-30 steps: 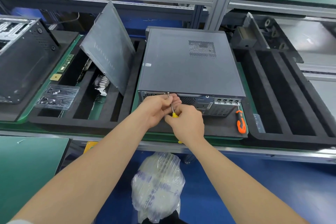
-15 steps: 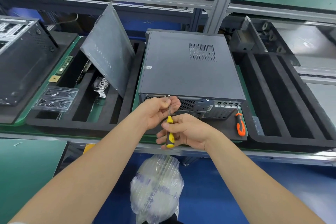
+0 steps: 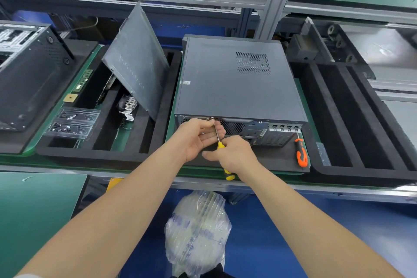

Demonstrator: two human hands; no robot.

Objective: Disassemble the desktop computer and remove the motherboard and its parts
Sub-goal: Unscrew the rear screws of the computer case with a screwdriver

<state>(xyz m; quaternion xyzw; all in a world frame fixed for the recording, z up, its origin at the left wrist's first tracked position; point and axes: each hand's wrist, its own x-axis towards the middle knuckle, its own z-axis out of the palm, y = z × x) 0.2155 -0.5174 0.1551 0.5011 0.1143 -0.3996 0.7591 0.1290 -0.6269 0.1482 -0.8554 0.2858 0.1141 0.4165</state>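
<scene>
Computer: the grey desktop computer [image 3: 237, 79] lies flat on a black foam mat [image 3: 270, 160], its rear panel turned toward the person, its cover in place.
Screw: a small screw [image 3: 212, 118] sits at the top edge of the rear panel, left of the round fan grille [image 3: 233, 127].
Screwdriver: the yellow-handled screwdriver [image 3: 220, 142] points up and away, its thin shaft reaching to the screw; the handle end shows below the right wrist.
Right hand: the right hand [image 3: 232, 153] is closed around the yellow handle, just in front of the rear panel and below the screw.
Left hand: the left hand [image 3: 198, 135] is half open, palm turned up, fingers loosely beside the shaft and against the panel; a small shiny piece lies near the palm, but I cannot tell what it is.
Right of the computer: an orange-handled tool [image 3: 301, 153] lies on the same mat, near the computer's right corner.
Left tray: a black foam tray [image 3: 101, 156] holds a grey side panel [image 3: 137, 61] leaning tilted, a heatsink [image 3: 128, 106] under it, and a clear plastic box [image 3: 72, 123] with small parts.
Far left: another dark case [image 3: 29, 74] rests tilted on foam.
Right tray: a black foam tray with long slots [image 3: 352, 119].
Below the bench: a plastic-wrapped bundle [image 3: 198, 235] above the blue floor.
</scene>
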